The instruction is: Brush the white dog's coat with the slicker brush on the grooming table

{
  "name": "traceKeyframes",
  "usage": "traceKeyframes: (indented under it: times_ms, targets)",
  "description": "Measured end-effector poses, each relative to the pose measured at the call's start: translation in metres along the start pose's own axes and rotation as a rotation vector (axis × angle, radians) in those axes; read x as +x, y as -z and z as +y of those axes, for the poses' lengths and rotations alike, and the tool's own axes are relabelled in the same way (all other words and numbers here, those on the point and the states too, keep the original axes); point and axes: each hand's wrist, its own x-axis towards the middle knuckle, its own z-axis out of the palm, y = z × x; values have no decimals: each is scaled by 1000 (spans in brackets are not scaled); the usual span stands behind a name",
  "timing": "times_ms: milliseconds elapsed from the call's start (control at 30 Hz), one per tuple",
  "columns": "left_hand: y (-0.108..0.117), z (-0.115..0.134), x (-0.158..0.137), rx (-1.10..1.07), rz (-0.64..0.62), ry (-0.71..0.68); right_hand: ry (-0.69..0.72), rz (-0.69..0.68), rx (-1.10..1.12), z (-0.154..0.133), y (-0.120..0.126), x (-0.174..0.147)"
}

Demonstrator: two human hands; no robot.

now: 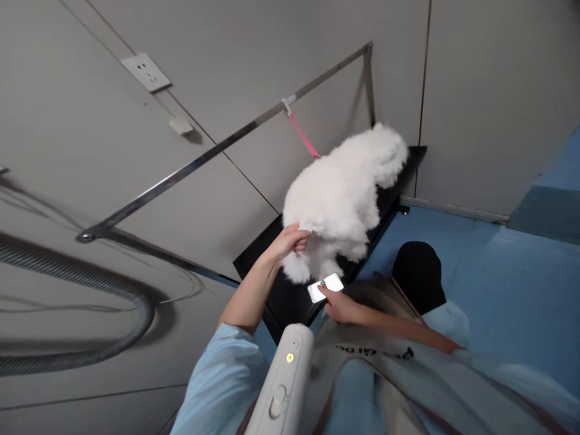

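A fluffy white dog (339,181) stands on a black grooming table (290,305), its head end apparently toward the far right. My left hand (292,241) is closed on a tuft of the dog's white fur at the near rear end; whether this is the tail I cannot tell. Just below the dog's hind legs, my right hand (339,303) grips a flat, shiny, rectangular tool (333,284), thumb on its face. Glare hides the tool's details. A pink strap (303,136) runs from the dog's back up to a metal bar (217,151).
The bar's posts rise beside the wall. A ribbed grey hose (113,296) curves at the left, below a wall socket (146,72). A pale device (285,374) with a switch and yellow light juts up in front of me. Blue floor (471,266) lies right of the table.
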Motion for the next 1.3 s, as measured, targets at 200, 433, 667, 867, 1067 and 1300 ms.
traceKeyframes:
  times_ms: [200,433,667,867,1067,1300]
  targets:
    - [-5,9,5,-116,73,-29,-188,128,-226,13,26,13]
    - [-3,11,9,-141,74,17,-120,214,-217,18,38,16]
    - [1,15,10,-174,124,42,-52,102,-104,29,41,12]
    - [6,22,11,-222,55,91,-105,213,-180,15,47,20]
    - [7,43,4,-267,-15,345,-17,198,-84,-8,39,20]
    - [-6,60,-5,-408,26,524,-85,86,-136,-36,23,29]
